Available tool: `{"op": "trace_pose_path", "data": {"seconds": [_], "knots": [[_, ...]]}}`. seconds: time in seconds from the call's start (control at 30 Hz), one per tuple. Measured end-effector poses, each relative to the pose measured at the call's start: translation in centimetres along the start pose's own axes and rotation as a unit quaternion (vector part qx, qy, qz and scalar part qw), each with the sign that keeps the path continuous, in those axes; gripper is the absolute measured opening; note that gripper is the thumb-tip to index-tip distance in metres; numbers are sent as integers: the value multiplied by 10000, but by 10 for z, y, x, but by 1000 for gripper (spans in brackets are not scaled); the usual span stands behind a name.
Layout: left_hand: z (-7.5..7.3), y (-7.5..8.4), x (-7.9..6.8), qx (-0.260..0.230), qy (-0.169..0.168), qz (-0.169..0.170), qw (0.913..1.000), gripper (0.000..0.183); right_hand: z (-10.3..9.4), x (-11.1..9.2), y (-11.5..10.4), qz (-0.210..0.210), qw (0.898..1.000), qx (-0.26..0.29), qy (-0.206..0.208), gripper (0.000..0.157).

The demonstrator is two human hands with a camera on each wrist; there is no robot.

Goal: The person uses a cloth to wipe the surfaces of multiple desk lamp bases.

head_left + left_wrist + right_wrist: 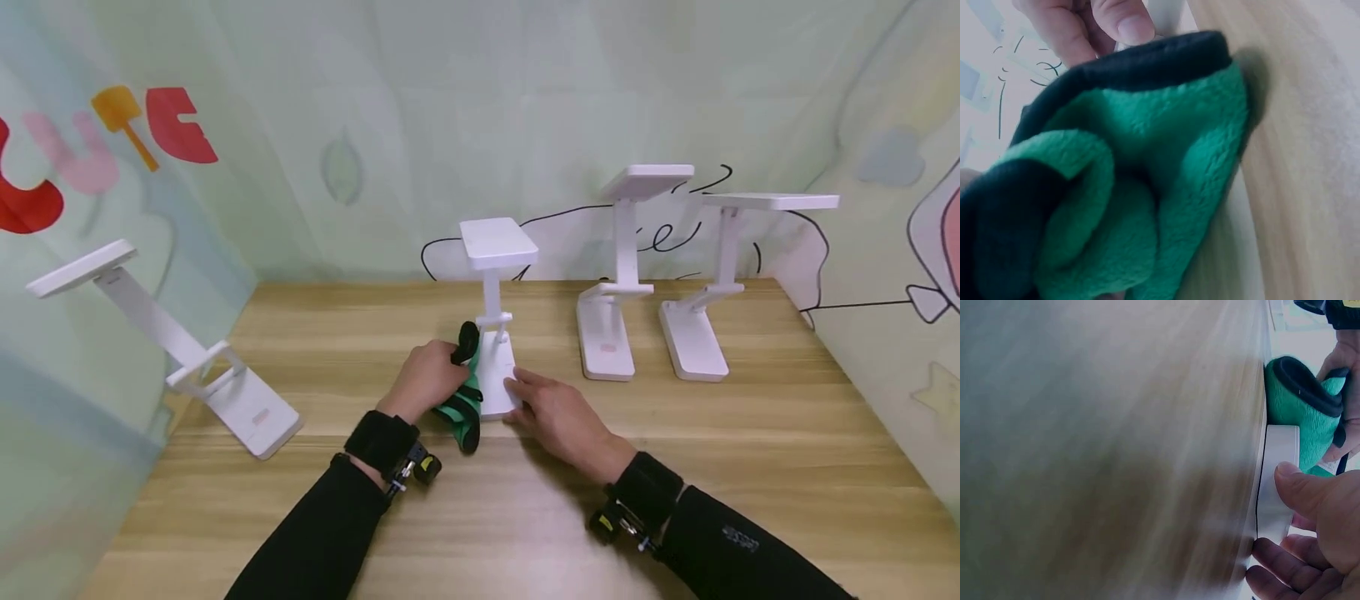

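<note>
A white desk lamp (495,379) stands at the middle of the wooden table, its flat head raised on a stem. My left hand (426,381) grips a bunched green cloth (467,404) with black edging against the left side of the lamp's base. In the left wrist view the folded cloth (1200,134) hides most of that hand. My right hand (558,418) holds the base at its right front corner. From the right wrist, the thumb lies on the white base (1279,447), with fingertips low along its side, close to the tabletop.
Two similar white lamps (607,342) (693,337) stand at the back right. Another lamp (255,408) stands on the left, its arm leaning outward. Behind the wooden table (480,517) hangs a printed fabric backdrop (300,100), which also runs along both sides.
</note>
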State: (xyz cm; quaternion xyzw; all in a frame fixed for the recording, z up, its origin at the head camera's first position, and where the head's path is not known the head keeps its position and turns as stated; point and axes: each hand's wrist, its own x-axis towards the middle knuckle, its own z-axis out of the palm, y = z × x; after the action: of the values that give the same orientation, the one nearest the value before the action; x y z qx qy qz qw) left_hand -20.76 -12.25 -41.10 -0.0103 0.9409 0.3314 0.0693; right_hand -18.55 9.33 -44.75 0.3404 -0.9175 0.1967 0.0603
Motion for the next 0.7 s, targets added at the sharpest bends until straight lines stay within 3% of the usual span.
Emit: {"op": "trace_pose_path", "data": {"seconds": [0.17,0.37,0.43,0.5,0.57,0.63,0.7], "knots": [[-4,1,-12,160,-302,194,9992,13,-2,1,1,-9,10000,23,-13,50],[-15,-7,-30,209,-1341,499,9895,19,3,-1,1,83,9997,22,-216,51],[-22,-8,-30,180,-1454,471,9881,17,3,-1,1,90,9997,-9,-210,51],[-27,-8,-27,198,-1235,367,9915,12,3,-1,2,92,9998,-34,-188,50],[-27,-5,-21,321,-684,347,9965,9,2,-1,2,89,9998,-58,-171,51],[-22,-3,-14,482,-184,522,9973,9,1,-1,2,68,9998,-91,-152,51],[-14,0,-9,810,170,940,9921,12,0,-1,2,18,9999,-113,-117,50]]}}
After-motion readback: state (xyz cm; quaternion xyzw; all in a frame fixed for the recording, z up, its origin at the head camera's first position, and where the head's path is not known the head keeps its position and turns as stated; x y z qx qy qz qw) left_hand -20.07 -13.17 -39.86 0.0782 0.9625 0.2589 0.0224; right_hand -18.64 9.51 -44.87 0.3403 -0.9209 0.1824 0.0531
